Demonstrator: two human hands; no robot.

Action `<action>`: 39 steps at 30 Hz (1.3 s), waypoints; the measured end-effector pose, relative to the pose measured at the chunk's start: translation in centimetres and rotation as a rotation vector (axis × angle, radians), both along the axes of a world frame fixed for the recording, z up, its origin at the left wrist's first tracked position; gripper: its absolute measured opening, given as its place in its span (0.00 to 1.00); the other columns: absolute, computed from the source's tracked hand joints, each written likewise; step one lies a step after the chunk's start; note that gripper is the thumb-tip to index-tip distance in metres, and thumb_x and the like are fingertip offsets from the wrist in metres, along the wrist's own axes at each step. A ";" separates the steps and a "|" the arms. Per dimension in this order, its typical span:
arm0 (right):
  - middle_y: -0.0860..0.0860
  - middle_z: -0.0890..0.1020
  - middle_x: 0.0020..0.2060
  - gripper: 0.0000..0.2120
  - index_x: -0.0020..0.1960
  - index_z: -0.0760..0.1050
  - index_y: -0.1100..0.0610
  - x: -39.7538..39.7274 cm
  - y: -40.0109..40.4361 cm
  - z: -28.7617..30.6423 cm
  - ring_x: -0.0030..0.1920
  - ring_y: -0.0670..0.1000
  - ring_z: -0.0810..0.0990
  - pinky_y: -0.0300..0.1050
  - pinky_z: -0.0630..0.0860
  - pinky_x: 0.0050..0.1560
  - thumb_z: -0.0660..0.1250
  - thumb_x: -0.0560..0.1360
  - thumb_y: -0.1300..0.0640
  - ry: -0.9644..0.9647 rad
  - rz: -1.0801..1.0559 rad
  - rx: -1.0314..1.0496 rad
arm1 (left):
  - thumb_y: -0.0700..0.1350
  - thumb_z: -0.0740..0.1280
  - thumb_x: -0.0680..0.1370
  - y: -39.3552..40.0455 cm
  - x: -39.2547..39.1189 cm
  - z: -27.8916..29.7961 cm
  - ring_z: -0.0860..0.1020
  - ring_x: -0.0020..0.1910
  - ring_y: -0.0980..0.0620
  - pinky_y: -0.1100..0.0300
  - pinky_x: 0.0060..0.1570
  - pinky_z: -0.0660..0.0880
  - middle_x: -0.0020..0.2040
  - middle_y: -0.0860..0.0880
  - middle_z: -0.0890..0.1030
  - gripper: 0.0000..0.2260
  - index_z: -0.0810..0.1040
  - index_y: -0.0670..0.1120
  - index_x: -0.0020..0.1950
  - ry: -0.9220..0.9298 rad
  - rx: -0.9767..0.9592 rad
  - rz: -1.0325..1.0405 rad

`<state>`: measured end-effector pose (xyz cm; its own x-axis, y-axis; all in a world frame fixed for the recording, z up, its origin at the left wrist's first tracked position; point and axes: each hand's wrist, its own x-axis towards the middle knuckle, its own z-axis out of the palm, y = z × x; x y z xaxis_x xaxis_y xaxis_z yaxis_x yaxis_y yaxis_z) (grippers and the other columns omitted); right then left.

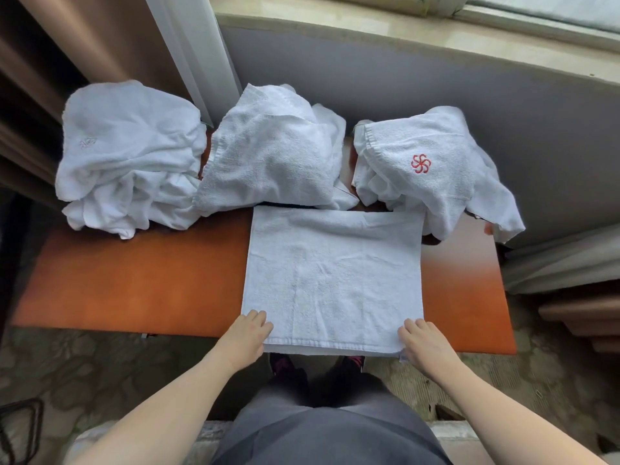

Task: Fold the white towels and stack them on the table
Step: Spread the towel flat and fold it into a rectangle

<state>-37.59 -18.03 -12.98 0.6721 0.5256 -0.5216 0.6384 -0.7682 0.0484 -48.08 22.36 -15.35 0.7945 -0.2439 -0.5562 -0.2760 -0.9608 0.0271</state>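
Three crumpled white towels (275,152) line the far edge of an orange table (134,283). Nearer, a flat towel (335,276) lies spread. Left hand (248,333) and right hand (422,340) grip its near corners, fingers curled over the hem.

White towel (333,280) spread flat at table's (134,290) near edge; three crumpled towel heaps (275,152) behind.

grey wall (436,105) | window sill (369,31) | brown curtain (67,45) | patterned floor (84,370)
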 end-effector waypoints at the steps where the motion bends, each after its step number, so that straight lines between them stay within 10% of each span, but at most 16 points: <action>1: 0.54 0.80 0.37 0.23 0.40 0.80 0.58 -0.1 -0.1 -0.1 0.36 0.57 0.80 0.49 0.75 0.33 0.85 0.51 0.51 -0.007 0.011 -0.013 | 0.51 0.65 0.78 -0.1 0.0 -0.1 0.70 0.56 0.47 0.54 0.50 0.66 0.59 0.48 0.72 0.13 0.70 0.48 0.60 0.017 0.008 0.003; 10: 0.56 0.79 0.38 0.21 0.39 0.80 0.59 -0.5 -0.6 -0.9 0.35 0.58 0.78 0.50 0.73 0.26 0.81 0.47 0.64 -0.046 0.053 -0.011 | 0.37 0.61 0.77 -1.1 -0.3 -0.9 0.72 0.60 0.45 0.53 0.54 0.68 0.61 0.47 0.72 0.18 0.68 0.47 0.66 0.015 0.161 -0.011; 17: 0.54 0.78 0.39 0.19 0.37 0.79 0.56 0.1 -1.2 -1.1 0.36 0.57 0.78 0.48 0.73 0.28 0.81 0.49 0.64 -0.032 0.070 0.045 | 0.40 0.61 0.79 1.0 2.4 -0.6 0.75 0.54 0.47 0.55 0.49 0.71 0.54 0.49 0.75 0.08 0.72 0.47 0.57 0.151 -0.144 -0.004; 24: 0.54 0.76 0.53 0.13 0.55 0.75 0.59 2.5 -0.2 -1.4 0.53 0.57 0.74 0.47 0.71 0.48 0.71 0.72 0.59 0.022 -0.042 0.017 | 0.45 0.67 0.78 1.1 5.6 0.2 0.75 0.50 0.48 0.57 0.40 0.67 0.51 0.48 0.75 0.08 0.72 0.45 0.54 -0.012 -0.197 0.170; 39: 0.52 0.73 0.32 0.19 0.36 0.71 0.59 4.2 0.6 0.4 0.30 0.55 0.72 0.47 0.67 0.28 0.78 0.55 0.72 -0.092 0.006 0.416 | 0.47 0.68 0.79 2.0 6.3 2.2 0.75 0.49 0.54 0.60 0.48 0.73 0.48 0.54 0.76 0.05 0.78 0.47 0.51 0.071 -0.349 0.236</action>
